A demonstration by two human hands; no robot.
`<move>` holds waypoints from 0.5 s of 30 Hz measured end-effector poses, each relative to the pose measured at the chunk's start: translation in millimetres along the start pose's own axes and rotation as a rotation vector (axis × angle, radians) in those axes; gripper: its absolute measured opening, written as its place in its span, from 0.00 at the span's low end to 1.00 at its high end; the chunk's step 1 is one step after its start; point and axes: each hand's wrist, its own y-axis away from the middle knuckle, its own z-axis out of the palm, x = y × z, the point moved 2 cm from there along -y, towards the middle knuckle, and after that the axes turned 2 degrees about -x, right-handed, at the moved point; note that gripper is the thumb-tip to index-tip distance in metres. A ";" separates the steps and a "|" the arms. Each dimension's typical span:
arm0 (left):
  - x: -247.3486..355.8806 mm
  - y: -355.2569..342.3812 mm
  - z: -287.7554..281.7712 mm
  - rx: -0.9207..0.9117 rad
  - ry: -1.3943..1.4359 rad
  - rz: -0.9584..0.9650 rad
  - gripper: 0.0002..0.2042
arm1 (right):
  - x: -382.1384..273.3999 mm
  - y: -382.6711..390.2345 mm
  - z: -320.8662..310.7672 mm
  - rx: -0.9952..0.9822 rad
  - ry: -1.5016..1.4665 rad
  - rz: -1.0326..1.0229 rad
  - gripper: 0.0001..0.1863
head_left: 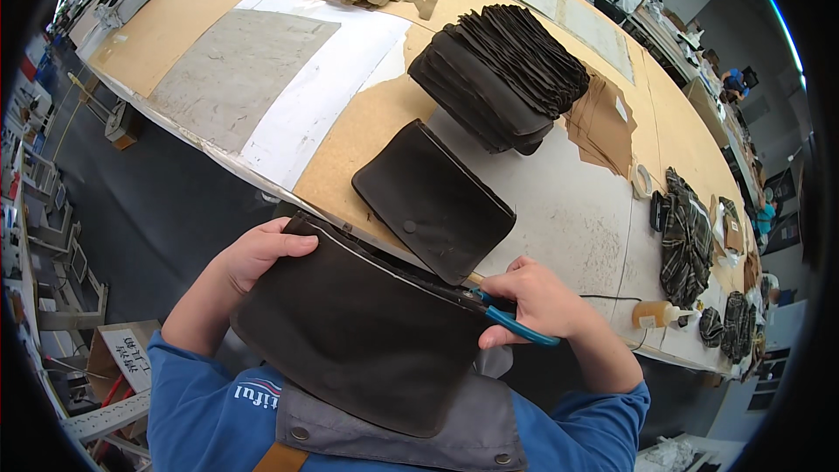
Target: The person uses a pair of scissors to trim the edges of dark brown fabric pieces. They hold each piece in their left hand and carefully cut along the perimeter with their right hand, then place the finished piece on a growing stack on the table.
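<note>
Pale board tops the broad worktable [673, 135] that curves across the upper frame, its surface shared among separate piles, likely so each material keeps its own spot. Just above centre, a thick stack of dark pieces [498, 79] lies with its edges fanned, apparently placed within forward reach. At lower centre, the dark panel [358, 332] being handled hangs at the table's near edge against a grey apron [393, 428], its pale-lined edge uppermost, probably to leave that edge exposed to both hands. A similar dark piece [437, 201] lies flat at centre, between stack and worker, perhaps set there to stay close by. The left hand [258, 253], left of centre, pinches the panel near its upper-left corner, thumb on the face and fingers hidden behind, seemingly to steady the edge. The right hand [533, 297], right of centre, is curled around a teal-handled tool [524, 325] whose head meets the edge's other end; whether its jaws are parted cannot be told. At right, an amber bottle [651, 315] and a smaller tape roll [641, 181] sit well apart from the stack, presumably out of the way.
</note>
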 end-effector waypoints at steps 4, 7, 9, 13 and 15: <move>-2.4 -0.9 -2.9 0.021 -0.006 0.001 0.15 | 0.4 0.7 1.8 0.032 -0.019 -0.011 0.36; -1.3 -1.1 -0.8 0.011 -0.024 0.007 0.15 | 3.0 1.4 3.0 0.027 -0.018 0.003 0.36; -3.6 -2.1 -1.9 0.022 -0.019 0.008 0.15 | 6.2 2.6 4.9 0.031 -0.009 0.001 0.36; -3.2 -2.2 -1.8 0.020 -0.014 -0.005 0.15 | 7.5 2.8 6.9 0.041 -0.020 0.028 0.36; -2.9 -2.2 0.3 0.029 -0.009 -0.006 0.15 | 6.8 2.4 6.6 0.030 -0.026 0.062 0.37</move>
